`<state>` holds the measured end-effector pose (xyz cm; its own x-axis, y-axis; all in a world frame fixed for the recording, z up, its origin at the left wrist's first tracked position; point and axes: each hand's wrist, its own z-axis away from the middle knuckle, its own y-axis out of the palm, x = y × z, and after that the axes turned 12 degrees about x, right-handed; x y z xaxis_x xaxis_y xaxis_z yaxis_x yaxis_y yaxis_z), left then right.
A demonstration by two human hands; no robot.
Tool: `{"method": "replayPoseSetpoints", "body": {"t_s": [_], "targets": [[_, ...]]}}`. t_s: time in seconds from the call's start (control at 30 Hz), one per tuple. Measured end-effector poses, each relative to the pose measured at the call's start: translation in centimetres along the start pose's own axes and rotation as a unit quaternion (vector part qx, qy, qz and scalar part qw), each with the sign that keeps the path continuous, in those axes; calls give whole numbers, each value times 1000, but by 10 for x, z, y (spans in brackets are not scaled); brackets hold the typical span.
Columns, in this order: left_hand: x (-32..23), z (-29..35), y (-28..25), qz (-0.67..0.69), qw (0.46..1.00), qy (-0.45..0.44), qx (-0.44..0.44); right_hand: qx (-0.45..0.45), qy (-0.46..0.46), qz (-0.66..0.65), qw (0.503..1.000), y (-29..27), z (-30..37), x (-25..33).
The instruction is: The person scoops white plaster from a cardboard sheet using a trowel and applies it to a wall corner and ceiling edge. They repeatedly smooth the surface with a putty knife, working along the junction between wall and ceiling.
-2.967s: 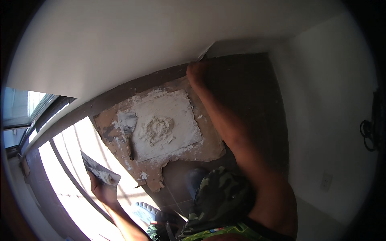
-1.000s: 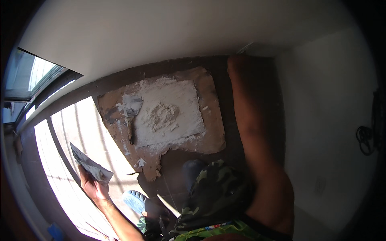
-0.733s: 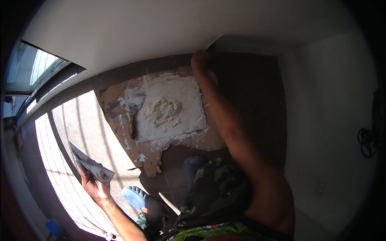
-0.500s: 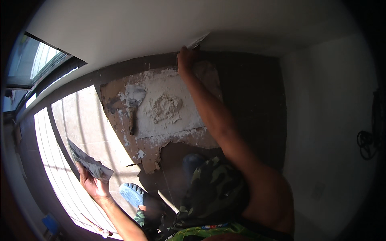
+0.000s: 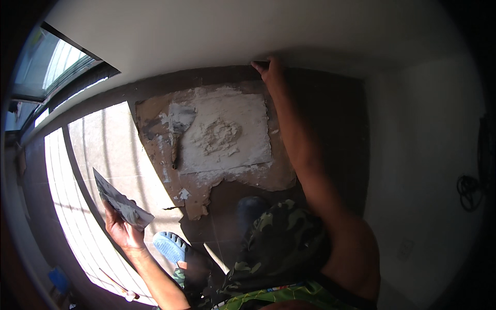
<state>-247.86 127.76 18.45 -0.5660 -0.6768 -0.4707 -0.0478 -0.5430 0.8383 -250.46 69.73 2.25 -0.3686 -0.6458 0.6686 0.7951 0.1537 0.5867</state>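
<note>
In my left hand (image 5: 123, 231) is a flat metal trowel plate (image 5: 124, 205), tilted and smeared with pale putty. My right hand (image 5: 272, 71) is closed at the foot of the white wall (image 5: 206, 36), gripping a flat putty blade (image 5: 261, 64) that is now nearly edge-on and largely hidden. Between my hands, a crumbly heap of off-white putty (image 5: 219, 135) rests on a whitened board (image 5: 212, 165). A putty knife (image 5: 175, 147) with a coated wide blade lies at that board's left side.
Torn cardboard (image 5: 281, 178) spreads beneath the board on dark floor tiles. Sunlight falls through an open window (image 5: 51, 67) onto the left floor. My blue shoe (image 5: 169, 247) stands below. Coiled black cable (image 5: 469, 192) hangs at the right wall; a blue object (image 5: 59, 279) is lower left.
My right hand has moved right along the wall's foot, and its blade has turned from broadside to nearly edge-on. My left hand and its plate have shifted slightly down and right in view.
</note>
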Motion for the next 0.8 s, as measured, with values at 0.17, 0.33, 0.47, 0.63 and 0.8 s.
{"method": "replayPoseSetpoints", "body": {"t_s": [0.17, 0.33, 0.47, 0.63, 0.8], "targets": [[-8, -4, 3, 71, 995, -39, 61, 56, -76, 235, 967, -4, 30, 27], [-11, -8, 5, 136, 984, -66, 98, -63, -267, 535, 799, -61, 28, 62], [-11, -10, 4, 91, 991, -59, 73, -78, -292, 635, 711, -67, -2, 48], [-6, -13, 0, 128, 986, -49, 90, -29, -295, 641, 708, -37, 14, -33], [-2, -18, 0, 24, 1000, -11, 7, 94, -233, 454, 855, 19, 24, -92]]}}
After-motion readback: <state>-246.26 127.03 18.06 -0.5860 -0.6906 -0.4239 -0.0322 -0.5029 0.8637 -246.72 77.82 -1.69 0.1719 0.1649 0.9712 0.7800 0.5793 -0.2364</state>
